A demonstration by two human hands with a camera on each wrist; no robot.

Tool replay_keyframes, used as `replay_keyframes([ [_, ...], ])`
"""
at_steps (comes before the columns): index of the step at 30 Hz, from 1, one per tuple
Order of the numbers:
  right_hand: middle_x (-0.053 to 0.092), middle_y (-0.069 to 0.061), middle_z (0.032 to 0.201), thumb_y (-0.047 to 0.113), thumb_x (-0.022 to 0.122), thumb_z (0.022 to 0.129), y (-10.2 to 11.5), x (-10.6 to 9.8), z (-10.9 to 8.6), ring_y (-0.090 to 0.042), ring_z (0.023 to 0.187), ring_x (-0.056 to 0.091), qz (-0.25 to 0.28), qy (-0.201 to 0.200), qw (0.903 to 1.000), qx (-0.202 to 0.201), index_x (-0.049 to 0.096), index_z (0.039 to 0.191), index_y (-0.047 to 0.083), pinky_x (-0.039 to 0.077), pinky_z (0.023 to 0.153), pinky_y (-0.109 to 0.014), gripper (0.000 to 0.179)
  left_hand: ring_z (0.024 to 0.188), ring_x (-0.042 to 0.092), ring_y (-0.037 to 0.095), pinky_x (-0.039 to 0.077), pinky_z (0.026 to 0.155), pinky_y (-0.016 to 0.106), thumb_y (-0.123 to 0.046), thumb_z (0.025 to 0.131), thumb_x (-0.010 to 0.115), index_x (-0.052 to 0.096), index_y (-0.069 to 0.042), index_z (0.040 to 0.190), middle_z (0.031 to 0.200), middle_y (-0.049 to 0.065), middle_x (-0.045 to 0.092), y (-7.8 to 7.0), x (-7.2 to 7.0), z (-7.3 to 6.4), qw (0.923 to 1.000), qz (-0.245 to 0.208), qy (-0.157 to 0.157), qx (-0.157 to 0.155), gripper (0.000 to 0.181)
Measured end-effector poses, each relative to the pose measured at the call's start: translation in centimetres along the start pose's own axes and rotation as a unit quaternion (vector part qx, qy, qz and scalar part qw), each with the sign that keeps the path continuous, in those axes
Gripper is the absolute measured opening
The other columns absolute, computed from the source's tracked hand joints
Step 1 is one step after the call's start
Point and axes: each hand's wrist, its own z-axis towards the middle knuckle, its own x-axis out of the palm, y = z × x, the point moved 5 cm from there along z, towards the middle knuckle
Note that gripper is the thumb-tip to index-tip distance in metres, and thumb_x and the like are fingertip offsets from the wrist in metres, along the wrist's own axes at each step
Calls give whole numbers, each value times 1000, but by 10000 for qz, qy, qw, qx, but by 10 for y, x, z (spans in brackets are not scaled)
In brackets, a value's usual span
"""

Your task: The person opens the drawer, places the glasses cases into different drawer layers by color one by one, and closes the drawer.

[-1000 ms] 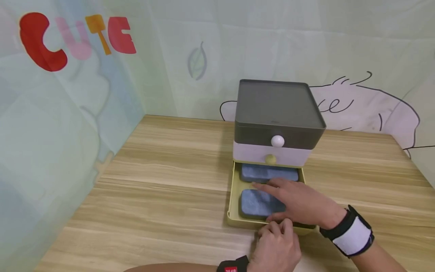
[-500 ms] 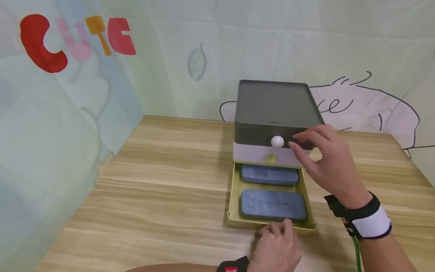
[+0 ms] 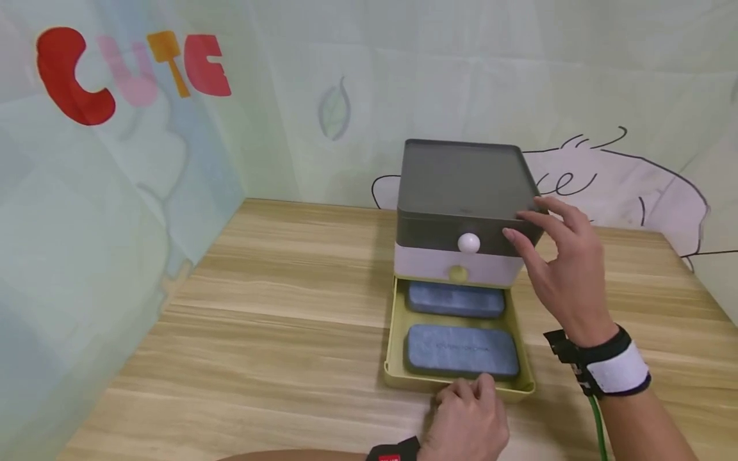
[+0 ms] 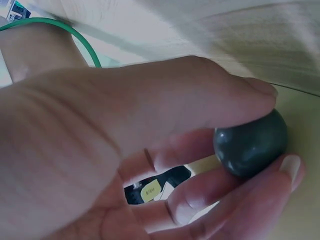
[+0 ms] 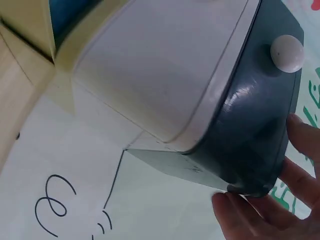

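Observation:
A small stack of drawers [image 3: 469, 186] stands towards the back, grey on top, white in the middle, yellow at the bottom. Its yellow drawer [image 3: 398, 349] is pulled out. Two blue, rounded oblong cases [image 3: 463, 360] lie in it, one behind the other; the front one bears faint lettering. My left hand [image 3: 466, 419] is at the drawer's front, where thumb and fingers pinch its dark round knob [image 4: 250, 142], hidden in the head view. With bent fingers, my right hand [image 3: 567, 269] holds the grey section's front right corner, thumb at the front face.
A white knob [image 3: 469, 243] sticks out from the grey drawer and a yellow one [image 3: 458, 274] from the white drawer. Printed cloth [image 3: 288, 128] hangs behind and left of the wooden table [image 3: 259, 320]. A green cable [image 3: 598, 426] trails from my right wrist.
My right hand has left the front blue case, risen past the white knob and come to the grey section's right corner. The left hand has stayed at the yellow drawer's front.

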Motion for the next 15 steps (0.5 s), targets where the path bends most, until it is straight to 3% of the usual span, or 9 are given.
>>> replay_keyframes([
  [3, 69, -19, 129, 10, 81, 86, -4, 0, -1, -40, 119, 66, 55, -68, 10000, 39, 74, 116, 0, 51, 104, -26, 33, 50, 45, 15, 37, 40, 31, 6, 91, 16, 61, -19, 66, 74, 0, 45, 0, 0, 0, 10000, -53, 42, -4, 56],
  [5, 71, -17, 125, 8, 80, 85, -6, 0, -1, -39, 112, 69, 74, -165, 9998, -20, 75, 116, 1, 45, 97, -7, 31, 50, 44, 15, 36, 39, 31, 5, 92, 18, 60, -19, 65, 74, 0, 45, 0, 0, 1, 9999, -91, 81, 15, 56],
  [7, 74, -16, 121, 6, 80, 85, -7, 0, 0, -40, 107, 71, 114, -287, 9995, -100, 77, 113, 2, 36, 90, 4, 29, 50, 43, 15, 35, 39, 30, 4, 92, 20, 60, -19, 64, 74, 0, 45, 0, 0, 1, 9999, -128, 101, 30, 54],
  [10, 75, -16, 116, 5, 81, 83, -8, 0, 0, -41, 104, 72, 126, -414, 9988, -208, 79, 109, 2, 34, 89, 4, 26, 50, 43, 14, 35, 39, 30, 0, 94, 27, 59, -20, 64, 74, -1, 46, 1, 0, 1, 9998, -165, 122, 45, 49],
  [15, 76, -17, 115, 5, 81, 83, -8, 1, 2, -42, 102, 73, 76, -444, 9984, -334, 79, 107, 2, 34, 86, 4, 24, 50, 42, 12, 31, 38, 27, -16, 89, 51, 59, -22, 62, 75, -1, 48, 5, 0, 2, 9995, -298, 80, -4, 29],
])
